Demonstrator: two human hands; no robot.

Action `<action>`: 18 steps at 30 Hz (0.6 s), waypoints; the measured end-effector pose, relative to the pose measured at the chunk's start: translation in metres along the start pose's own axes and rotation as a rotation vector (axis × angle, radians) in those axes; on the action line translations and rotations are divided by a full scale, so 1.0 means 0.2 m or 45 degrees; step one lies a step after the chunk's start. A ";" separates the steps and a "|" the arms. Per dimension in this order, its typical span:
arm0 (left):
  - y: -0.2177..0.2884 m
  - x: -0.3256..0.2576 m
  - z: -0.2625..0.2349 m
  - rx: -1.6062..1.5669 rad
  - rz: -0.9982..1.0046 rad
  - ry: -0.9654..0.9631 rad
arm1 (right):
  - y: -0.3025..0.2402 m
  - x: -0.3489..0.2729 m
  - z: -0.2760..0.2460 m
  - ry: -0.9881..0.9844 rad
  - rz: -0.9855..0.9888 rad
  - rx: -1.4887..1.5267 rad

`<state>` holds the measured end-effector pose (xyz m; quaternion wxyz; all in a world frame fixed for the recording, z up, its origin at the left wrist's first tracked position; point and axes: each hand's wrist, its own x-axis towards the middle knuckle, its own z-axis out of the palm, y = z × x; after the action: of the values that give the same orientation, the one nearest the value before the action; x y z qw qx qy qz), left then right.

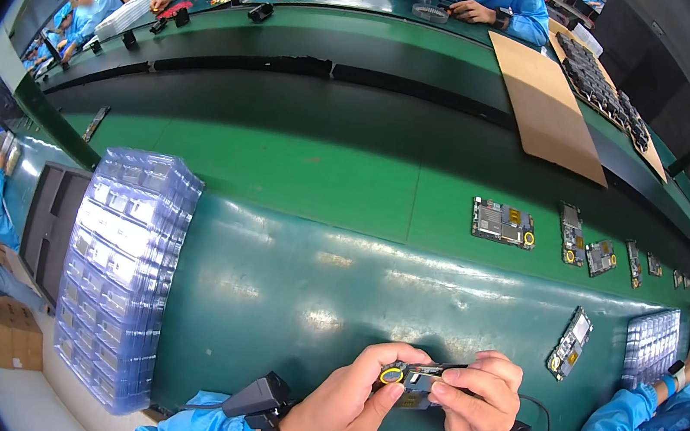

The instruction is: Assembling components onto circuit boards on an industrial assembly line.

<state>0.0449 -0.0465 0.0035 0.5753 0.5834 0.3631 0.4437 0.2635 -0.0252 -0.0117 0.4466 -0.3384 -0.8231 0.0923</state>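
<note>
My left hand [348,403] and my right hand [478,397] together grip a small dark circuit board [418,379] with a yellow ring at its left end. They hold it just above the near edge of the green workbench [291,296]. My left thumb presses beside the yellow ring. My right fingers pinch the board's right end. Both wrists wear black devices with cables. Another circuit board [570,343] lies tilted on the bench to the right of my hands.
A tall stack of clear plastic trays [121,273] stands at the left. Several circuit boards [503,223] lie on the green conveyor belt [281,174]. A cardboard sheet [544,109] lies at the far right. People in blue coats work across the line and beside me at right [639,429].
</note>
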 end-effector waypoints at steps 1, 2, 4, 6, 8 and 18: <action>0.00 0.00 0.00 -0.015 -0.013 0.005 | 0.00 0.00 0.00 -0.001 0.001 0.000; 0.00 0.00 0.00 -0.031 -0.026 0.009 | 0.00 0.00 0.00 -0.001 -0.003 -0.002; -0.01 -0.01 0.00 -0.038 -0.034 0.015 | 0.01 -0.01 0.00 -0.003 -0.005 -0.004; -0.01 -0.01 0.01 -0.045 -0.042 0.020 | 0.01 -0.01 0.00 -0.004 -0.006 -0.018; -0.02 -0.01 0.01 -0.051 -0.030 0.044 | 0.00 -0.01 0.00 -0.003 0.000 -0.025; -0.07 -0.03 0.05 -0.079 0.049 0.199 | -0.03 -0.01 0.02 -0.028 -0.062 -0.084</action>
<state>0.0536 -0.0549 -0.0109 0.5542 0.5358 0.3817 0.5100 0.2590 -0.0302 -0.0130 0.4283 -0.3318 -0.8385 0.0578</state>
